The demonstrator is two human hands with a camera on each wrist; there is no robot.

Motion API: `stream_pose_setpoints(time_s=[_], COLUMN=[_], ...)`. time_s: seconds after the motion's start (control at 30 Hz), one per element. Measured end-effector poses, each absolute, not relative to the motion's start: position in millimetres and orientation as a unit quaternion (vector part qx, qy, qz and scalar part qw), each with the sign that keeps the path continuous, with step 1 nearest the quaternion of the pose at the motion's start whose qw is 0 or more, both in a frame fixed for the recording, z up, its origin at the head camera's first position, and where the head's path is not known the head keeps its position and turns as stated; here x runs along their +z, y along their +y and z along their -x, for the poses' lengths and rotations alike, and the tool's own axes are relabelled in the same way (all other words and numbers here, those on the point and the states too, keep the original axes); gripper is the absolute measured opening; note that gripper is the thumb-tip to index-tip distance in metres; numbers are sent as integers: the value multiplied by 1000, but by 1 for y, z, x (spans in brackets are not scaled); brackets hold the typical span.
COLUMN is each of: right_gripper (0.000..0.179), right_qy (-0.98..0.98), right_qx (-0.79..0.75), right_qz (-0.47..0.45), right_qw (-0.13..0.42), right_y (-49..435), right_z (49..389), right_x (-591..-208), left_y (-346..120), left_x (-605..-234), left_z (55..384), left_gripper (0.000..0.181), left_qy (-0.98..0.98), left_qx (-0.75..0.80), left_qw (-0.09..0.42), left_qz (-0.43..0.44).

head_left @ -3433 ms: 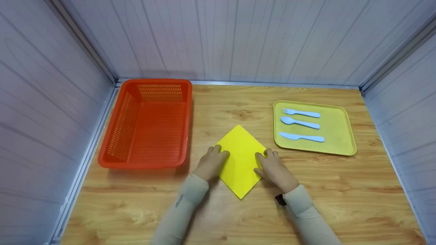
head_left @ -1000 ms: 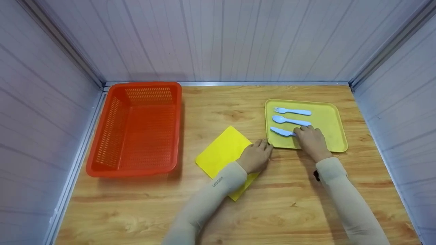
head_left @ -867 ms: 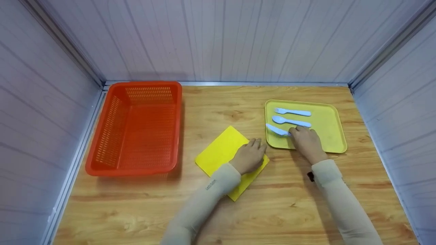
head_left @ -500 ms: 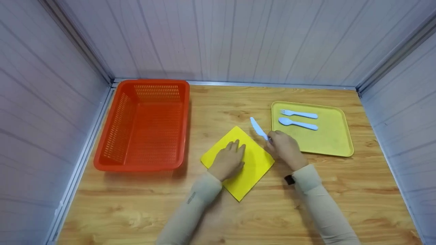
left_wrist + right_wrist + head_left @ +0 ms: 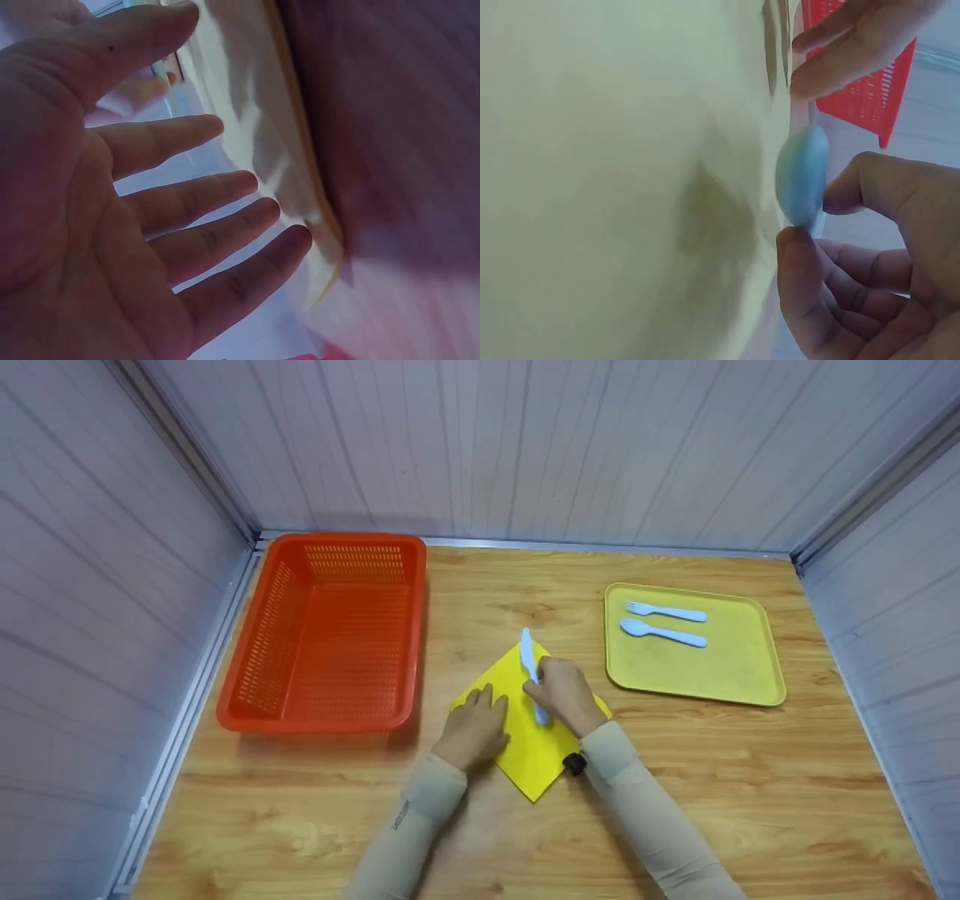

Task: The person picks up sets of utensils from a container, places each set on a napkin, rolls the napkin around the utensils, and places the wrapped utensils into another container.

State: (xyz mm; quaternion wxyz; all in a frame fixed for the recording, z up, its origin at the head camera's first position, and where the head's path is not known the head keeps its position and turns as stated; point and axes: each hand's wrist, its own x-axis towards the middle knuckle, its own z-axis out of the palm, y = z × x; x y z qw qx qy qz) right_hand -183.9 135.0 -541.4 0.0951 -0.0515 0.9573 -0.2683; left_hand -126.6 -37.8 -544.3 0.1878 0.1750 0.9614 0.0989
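Observation:
A light blue knife (image 5: pixel 527 655) is pinched between the thumb and fingers of my right hand (image 5: pixel 564 692), its blade pointing toward the back wall. Beneath it lies a yellow folded cloth or paper sheet (image 5: pixel 529 757), turned as a diamond on the table. In the right wrist view the handle end of the knife (image 5: pixel 802 176) shows close above the yellow surface. My left hand (image 5: pixel 475 730) touches the sheet's left side with fingers spread; the left wrist view shows those fingers (image 5: pixel 217 202) straight, with nothing held.
On the right, a yellow tray (image 5: pixel 697 675) carries a light blue fork (image 5: pixel 665 611) and a spoon (image 5: pixel 663 632). An orange-red plastic basket (image 5: pixel 319 725) stands at the left. Pale panel walls (image 5: pixel 487 450) enclose the wooden table (image 5: pixel 750 780) on three sides.
My right hand has taken the knife from the tray and carried it left over the yellow sheet. My left hand has drawn back from the sheet's right side to its left side.

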Motion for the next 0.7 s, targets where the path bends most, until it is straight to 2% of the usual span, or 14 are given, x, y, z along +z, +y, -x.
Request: stream_pose_setpoints(time_s=[0.4, 0.7], right_gripper=[17, 23], right_qy=[945, 956], right_qx=[-310, -280], right_qz=[26, 44], right_qw=[101, 77], right_y=[112, 104], right_z=[187, 185], right_x=[-550, -555], left_y=[-38, -41], left_x=[-551, -551], left_z=[125, 123], left_gripper=[63, 63], left_qy=[962, 963], left_qx=[80, 87], left_qw=[183, 180], left_qz=[-185, -183])
